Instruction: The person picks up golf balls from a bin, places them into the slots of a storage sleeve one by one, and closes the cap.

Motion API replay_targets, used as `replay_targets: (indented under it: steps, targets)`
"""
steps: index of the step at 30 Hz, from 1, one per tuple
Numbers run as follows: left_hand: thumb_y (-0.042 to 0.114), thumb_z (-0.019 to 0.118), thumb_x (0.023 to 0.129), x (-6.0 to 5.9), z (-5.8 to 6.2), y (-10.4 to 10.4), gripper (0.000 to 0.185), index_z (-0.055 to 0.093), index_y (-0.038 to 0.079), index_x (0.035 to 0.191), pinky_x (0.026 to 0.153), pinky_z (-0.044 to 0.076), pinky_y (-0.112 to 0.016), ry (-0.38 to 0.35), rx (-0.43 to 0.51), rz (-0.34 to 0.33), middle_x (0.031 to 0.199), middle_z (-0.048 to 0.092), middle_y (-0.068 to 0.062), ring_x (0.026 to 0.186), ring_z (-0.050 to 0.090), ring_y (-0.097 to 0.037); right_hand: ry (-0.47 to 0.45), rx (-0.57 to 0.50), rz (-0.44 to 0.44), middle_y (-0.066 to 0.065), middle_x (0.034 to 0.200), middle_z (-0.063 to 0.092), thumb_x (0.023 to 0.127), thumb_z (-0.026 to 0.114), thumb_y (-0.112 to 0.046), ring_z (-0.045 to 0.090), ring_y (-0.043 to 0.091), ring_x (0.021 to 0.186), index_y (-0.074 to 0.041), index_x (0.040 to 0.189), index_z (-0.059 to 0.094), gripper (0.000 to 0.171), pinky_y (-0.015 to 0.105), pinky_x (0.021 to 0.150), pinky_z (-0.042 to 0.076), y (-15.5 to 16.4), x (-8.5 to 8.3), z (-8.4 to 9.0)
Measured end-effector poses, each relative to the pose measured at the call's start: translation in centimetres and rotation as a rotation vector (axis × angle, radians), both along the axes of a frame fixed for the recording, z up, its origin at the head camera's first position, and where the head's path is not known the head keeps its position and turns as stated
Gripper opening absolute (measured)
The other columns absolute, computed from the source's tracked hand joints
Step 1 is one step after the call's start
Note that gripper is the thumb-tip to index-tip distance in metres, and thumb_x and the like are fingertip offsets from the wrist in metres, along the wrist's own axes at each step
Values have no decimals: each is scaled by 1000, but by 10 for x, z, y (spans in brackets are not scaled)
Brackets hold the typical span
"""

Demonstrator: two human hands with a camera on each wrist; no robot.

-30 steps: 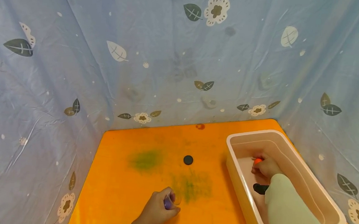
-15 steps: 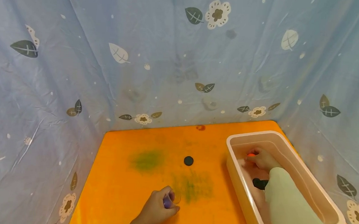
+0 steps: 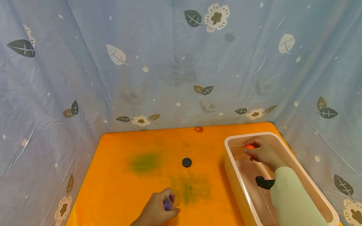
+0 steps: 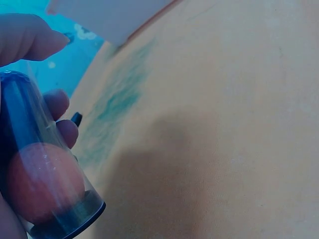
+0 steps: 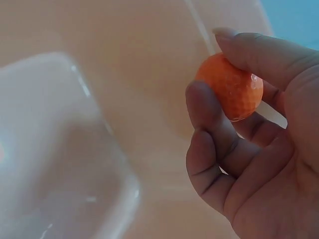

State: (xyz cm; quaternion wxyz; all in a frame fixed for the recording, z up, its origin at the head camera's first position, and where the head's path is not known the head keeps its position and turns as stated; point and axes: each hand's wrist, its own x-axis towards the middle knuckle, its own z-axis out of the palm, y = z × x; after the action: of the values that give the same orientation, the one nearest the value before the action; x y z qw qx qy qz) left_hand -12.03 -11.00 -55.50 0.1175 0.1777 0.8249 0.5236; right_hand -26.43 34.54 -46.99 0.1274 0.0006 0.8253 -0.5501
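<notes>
The right hand (image 3: 264,155) is over the far end of the white tub (image 3: 326,203), pinching an orange dimpled ball (image 5: 232,89) between thumb and fingertips; the ball is lifted clear of the tub's floor. A dark object (image 3: 264,182) lies on that floor, nearer the person than the ball and partly behind the pale green sleeve (image 3: 300,212). Left of the tub, on the orange tabletop (image 3: 115,199), the left hand (image 3: 156,213) curls round a clear tube with a dark end (image 4: 45,174) that holds another orange ball (image 4: 42,181). A black disc (image 3: 186,162) rests on the tabletop between that hand and the tub, beside green smudges (image 3: 146,161).
</notes>
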Motion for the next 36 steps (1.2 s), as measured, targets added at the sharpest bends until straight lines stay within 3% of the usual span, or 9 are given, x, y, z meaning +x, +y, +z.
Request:
replay_targets:
  steps: [11, 22, 36]
  targets:
    - [17, 90, 90, 2, -1, 0, 27, 66, 8, 99, 56, 51, -26, 26, 8, -5, 71, 65, 10, 58, 53, -3, 142, -45, -1, 23, 116, 68, 106, 75, -14, 71, 30, 84, 8, 139, 57, 43, 32, 80, 60, -13, 15, 33]
    - [17, 91, 90, 3, -4, 2, 27, 66, 11, 99, 55, 50, -26, 50, 16, -1, 71, 64, 11, 58, 54, -3, 262, -166, -1, 20, 120, 67, 105, 75, -10, 76, 28, 87, 9, 137, 56, 41, 33, 84, 61, -35, 39, 58]
    - [18, 89, 91, 4, 3, 4, 26, 64, 15, 97, 55, 49, -25, 34, -16, 0, 70, 63, 10, 58, 52, -3, 313, -324, 40, 17, 128, 61, 106, 73, -6, 77, 27, 98, 4, 137, 53, 38, 31, 94, 58, -70, 60, 80]
